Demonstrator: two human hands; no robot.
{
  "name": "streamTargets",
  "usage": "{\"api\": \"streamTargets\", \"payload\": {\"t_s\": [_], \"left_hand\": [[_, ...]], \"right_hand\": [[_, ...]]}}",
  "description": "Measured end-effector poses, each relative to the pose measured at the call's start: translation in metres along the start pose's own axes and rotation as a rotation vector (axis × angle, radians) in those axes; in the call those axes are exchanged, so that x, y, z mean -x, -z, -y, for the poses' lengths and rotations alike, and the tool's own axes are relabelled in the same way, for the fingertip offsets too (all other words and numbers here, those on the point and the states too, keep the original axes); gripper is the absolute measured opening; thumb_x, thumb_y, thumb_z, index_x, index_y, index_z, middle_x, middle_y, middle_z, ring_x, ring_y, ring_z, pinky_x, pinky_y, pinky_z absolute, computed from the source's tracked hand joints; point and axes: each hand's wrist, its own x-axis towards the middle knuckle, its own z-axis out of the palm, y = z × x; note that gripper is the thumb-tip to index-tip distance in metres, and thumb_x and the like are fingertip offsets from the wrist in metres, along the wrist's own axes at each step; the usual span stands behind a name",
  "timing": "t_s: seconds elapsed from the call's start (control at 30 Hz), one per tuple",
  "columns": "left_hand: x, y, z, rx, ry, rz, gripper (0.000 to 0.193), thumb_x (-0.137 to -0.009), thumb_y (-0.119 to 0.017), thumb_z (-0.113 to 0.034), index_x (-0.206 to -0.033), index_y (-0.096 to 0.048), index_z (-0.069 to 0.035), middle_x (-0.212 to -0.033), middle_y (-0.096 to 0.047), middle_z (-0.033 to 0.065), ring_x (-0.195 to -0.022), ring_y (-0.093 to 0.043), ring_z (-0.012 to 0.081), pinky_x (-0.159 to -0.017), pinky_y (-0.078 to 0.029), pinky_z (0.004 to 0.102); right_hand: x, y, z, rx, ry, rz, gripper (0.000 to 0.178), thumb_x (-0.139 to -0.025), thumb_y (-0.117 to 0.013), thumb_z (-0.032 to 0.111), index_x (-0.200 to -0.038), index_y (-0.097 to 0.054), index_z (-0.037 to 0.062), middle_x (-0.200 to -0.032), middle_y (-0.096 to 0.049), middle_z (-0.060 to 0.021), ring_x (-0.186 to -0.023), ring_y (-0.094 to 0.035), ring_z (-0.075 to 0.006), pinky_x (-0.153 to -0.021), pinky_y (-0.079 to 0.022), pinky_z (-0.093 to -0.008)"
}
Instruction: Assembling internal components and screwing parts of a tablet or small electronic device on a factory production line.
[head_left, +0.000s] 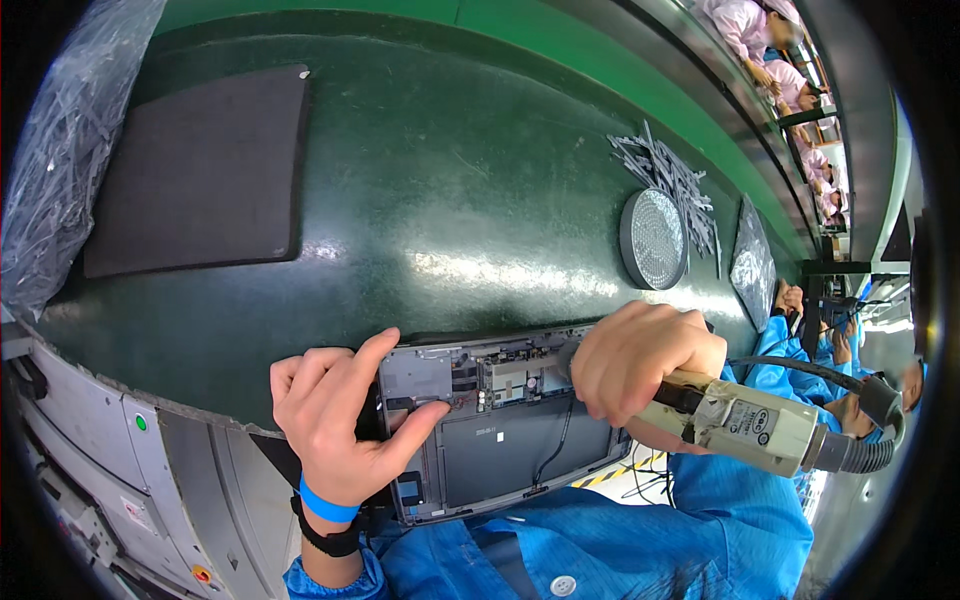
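Note:
An opened tablet [500,460] lies at the near edge of the bench, its circuit boards and dark battery showing. My left hand [335,420] grips its left end, thumb pressed onto the inside and fingers at the outer edge. A blue band and a black strap circle that wrist. My right hand [640,360] is closed around the front end of a beige electric screwdriver [740,425], held almost level over the tablet's right part. A ribbed grey hose leads from its back end. The driver's tip is hidden by my fingers.
A dark flat mat [200,175] lies at the left beside a clear plastic bag [75,140] of grey strips. A round perforated dish [654,240] stands at the right, with loose grey strips [670,180] behind it and a silvery bag [752,262] farther right. Other people work beyond.

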Motion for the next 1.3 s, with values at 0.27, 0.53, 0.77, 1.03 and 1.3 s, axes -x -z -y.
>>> {"api": "streamTargets", "payload": {"t_s": [0.27,0.53,0.77,1.03,1.3], "left_hand": [[0.001,0.000,0.000,-0.006,-0.006,-0.021,0.062,-0.055,-0.086,-0.032,-0.108,-0.070,-0.004,-0.081,-0.061,0.0052,-0.079,-0.051,0.0219,-0.077,-0.036,0.0340],[0.000,-0.001,0.000,0.023,-0.021,-0.053,0.060,-0.057,-0.086,-0.035,-0.106,-0.071,-0.005,-0.080,-0.061,0.0048,-0.077,-0.053,0.0218,-0.076,-0.036,0.0340],[-0.001,-0.001,0.001,0.006,-0.028,-0.068,0.058,-0.057,-0.085,-0.037,-0.104,-0.072,-0.005,-0.078,-0.063,0.0041,-0.076,-0.056,0.0203,-0.076,-0.036,0.0333],[-0.001,-0.001,0.003,0.012,-0.027,-0.075,0.057,-0.057,-0.086,-0.037,-0.102,-0.072,-0.005,-0.078,-0.063,0.0039,-0.075,-0.056,0.0200,-0.075,-0.036,0.0331],[-0.001,-0.002,0.004,0.011,-0.032,-0.078,0.057,-0.057,-0.086,-0.037,-0.102,-0.072,-0.005,-0.076,-0.063,0.0027,-0.074,-0.056,0.0193,-0.074,-0.036,0.0331]], "right_hand": [[-0.006,0.002,0.002,0.041,-0.009,0.103,0.018,-0.087,-0.070,0.009,-0.094,-0.060,-0.0045,-0.067,-0.062,-0.0115,-0.062,-0.064,-0.0282,-0.058,-0.054,-0.0415],[-0.012,-0.028,0.014,0.027,0.183,-0.106,0.060,-0.091,-0.059,0.050,-0.130,-0.044,0.0071,-0.067,-0.063,-0.0096,-0.054,-0.061,-0.0242,-0.049,-0.051,-0.0379],[-0.016,-0.017,-0.004,-0.100,0.078,0.099,0.049,-0.096,-0.057,0.030,-0.134,-0.046,0.0002,-0.080,-0.063,-0.0162,-0.067,-0.062,-0.0270,-0.055,-0.051,-0.0381],[-0.023,-0.023,-0.014,-0.077,0.113,0.079,0.059,-0.087,-0.070,0.042,-0.126,-0.054,0.0013,-0.073,-0.061,-0.0103,-0.064,-0.062,-0.0258,-0.051,-0.051,-0.0352],[-0.019,-0.020,-0.018,-0.019,0.106,0.071,0.060,-0.085,-0.071,0.046,-0.120,-0.056,0.0001,-0.072,-0.063,-0.0103,-0.064,-0.063,-0.0267,-0.055,-0.052,-0.0376]]}}
